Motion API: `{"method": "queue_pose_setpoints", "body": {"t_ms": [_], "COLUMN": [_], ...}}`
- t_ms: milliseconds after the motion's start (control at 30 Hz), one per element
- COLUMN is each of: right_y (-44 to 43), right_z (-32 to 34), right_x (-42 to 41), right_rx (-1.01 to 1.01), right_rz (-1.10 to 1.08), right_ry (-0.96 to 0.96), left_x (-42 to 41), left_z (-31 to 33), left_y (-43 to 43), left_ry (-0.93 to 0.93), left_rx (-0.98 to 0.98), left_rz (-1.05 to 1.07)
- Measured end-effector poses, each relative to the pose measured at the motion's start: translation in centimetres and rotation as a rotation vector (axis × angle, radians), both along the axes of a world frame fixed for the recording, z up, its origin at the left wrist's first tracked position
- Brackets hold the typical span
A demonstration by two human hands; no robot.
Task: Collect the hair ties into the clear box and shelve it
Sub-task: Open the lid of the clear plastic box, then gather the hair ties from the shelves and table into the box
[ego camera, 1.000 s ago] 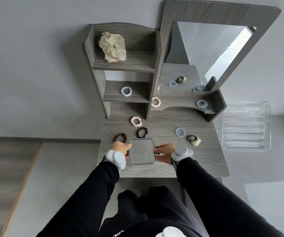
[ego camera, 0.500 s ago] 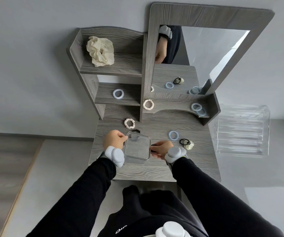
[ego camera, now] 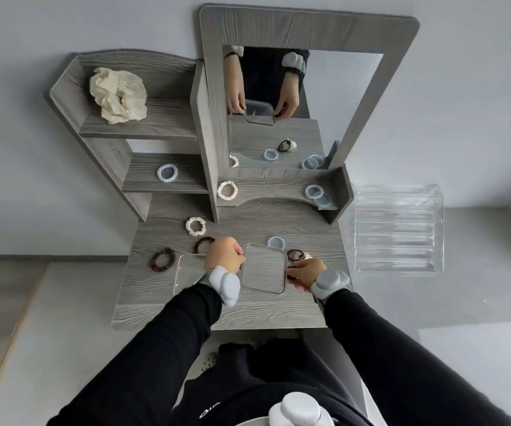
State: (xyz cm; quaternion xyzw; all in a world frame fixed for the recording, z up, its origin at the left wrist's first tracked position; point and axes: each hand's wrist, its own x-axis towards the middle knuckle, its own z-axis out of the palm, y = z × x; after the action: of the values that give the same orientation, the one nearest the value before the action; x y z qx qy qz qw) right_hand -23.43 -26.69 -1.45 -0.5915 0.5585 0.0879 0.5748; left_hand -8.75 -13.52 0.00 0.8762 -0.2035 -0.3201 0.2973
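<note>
I hold the clear box (ego camera: 263,269) just above the grey vanity table (ego camera: 248,312), my left hand (ego camera: 224,256) pinching its left edge and my right hand (ego camera: 306,272) its right edge. A second clear flat piece (ego camera: 186,272), apparently the lid, lies on the table partly under my left wrist. Several hair ties lie loose: a brown one (ego camera: 162,258), a black one (ego camera: 203,244), a cream one (ego camera: 195,226), a blue one (ego camera: 275,242) and a black one with a cream bead (ego camera: 297,255). More sit on the shelves (ego camera: 167,173) (ego camera: 227,190) (ego camera: 314,191).
A large cream scrunchie (ego camera: 119,95) rests on the top shelf. The mirror (ego camera: 279,87) at the back reflects my hands and the box. A clear ridged organiser (ego camera: 397,229) stands to the right of the table. Pale floor surrounds the table.
The clear box has come up and moved right between my hands. A clear flat piece now shows where the box stood. The view has shifted closer.
</note>
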Motion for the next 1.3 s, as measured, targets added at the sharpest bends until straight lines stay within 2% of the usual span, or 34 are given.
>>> {"method": "queue_pose_setpoints", "body": {"t_ms": [100,233,467,700,900,1000,1100,1200,1300], "right_y": [-1.1,-1.9,-2.8,-4.3,-7.7,-9.8,-11.4,-12.7,-14.1], "right_z": [-1.4,-3.7,-7.0,-7.3,-3.7,-2.2,-1.7,-1.6,-1.9], "right_x": [-2.0,-3.7,-4.6,-3.7,-1.1,0.2,1.4,2.8,4.0], "right_rx": [-0.084,-0.115,-0.143,-0.179,-0.443,-0.634,-0.828,-0.949,-0.964], "right_rz": [0.136,0.211,0.291,0.457,0.418,0.369,0.416,0.480,0.549], "right_ry": [0.098,0.185,0.215,0.293,0.309,0.209,0.120,0.102,0.124], "left_x": [-1.9,-3.5,-4.2,-3.2,-1.0,-0.3,0.2,0.3,0.7], "left_z": [-1.6,-4.4,-7.9,-8.5,-6.6,-6.1,-6.4,-7.1,-7.5], "left_y": [-1.3,-2.3,-2.8,-3.6,-6.3,-8.1,-9.4,-10.5,-11.4], "left_ry": [-0.021,-0.030,-0.007,-0.050,-0.231,-0.336,-0.420,-0.364,-0.246], "left_rx": [0.088,0.225,0.364,0.452,0.427,0.366,0.310,0.294,0.309], "left_rz": [-0.135,-0.257,-0.313,-0.359,-0.354,-0.405,-0.529,-0.651,-0.713]}}
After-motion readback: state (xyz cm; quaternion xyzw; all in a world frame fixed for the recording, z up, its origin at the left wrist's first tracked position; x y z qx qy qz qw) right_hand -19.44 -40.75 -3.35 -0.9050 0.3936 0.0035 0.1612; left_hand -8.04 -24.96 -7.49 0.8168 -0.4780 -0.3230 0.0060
